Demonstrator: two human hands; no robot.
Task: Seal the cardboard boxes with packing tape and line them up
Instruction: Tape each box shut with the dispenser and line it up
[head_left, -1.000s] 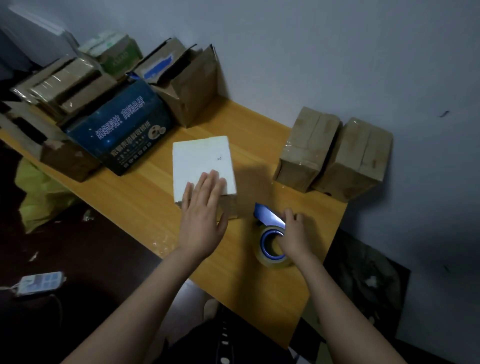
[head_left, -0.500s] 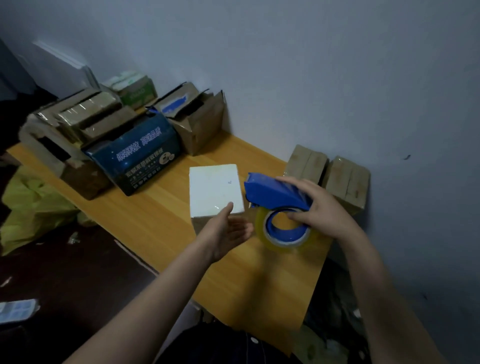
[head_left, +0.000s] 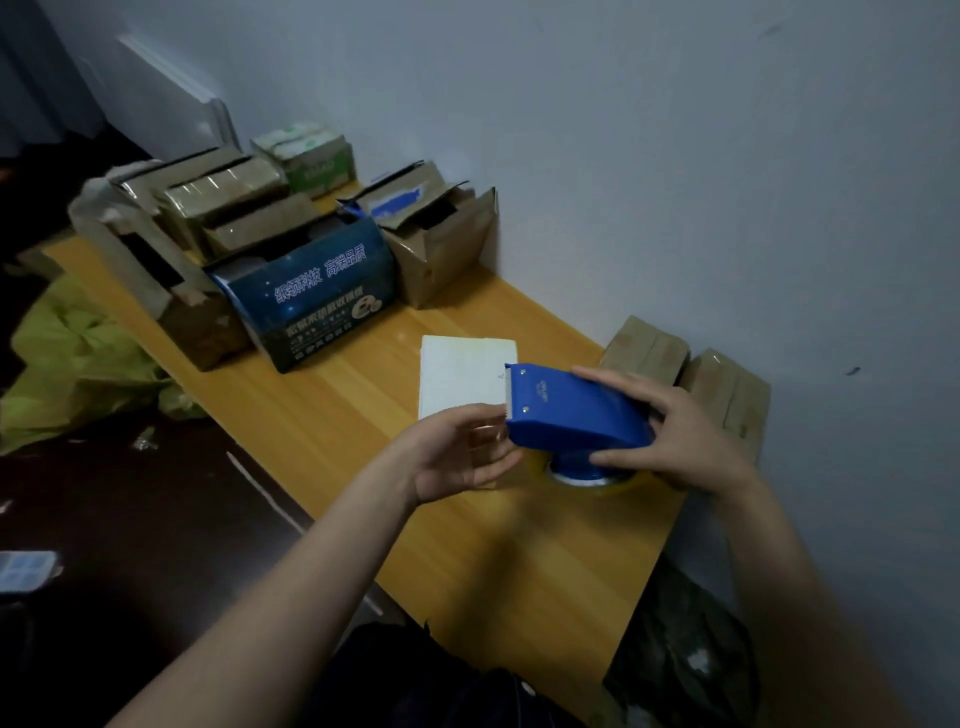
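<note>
Over the near end of the wooden table (head_left: 519, 545), the right hand (head_left: 685, 441) grips the blue tape dispenser (head_left: 571, 410), fingers curled across its top and thumb below, by the roll (head_left: 587, 480). The left hand (head_left: 457, 452) lies open with loose fingers just beside the toothed edge, holding nothing that shows. The white box (head_left: 457, 374) sits on the table just behind both hands. It looks light and stiff, apt to slide, so a flat palm on top should steady it. The sticky tape end is best pinched at the blade.
</note>
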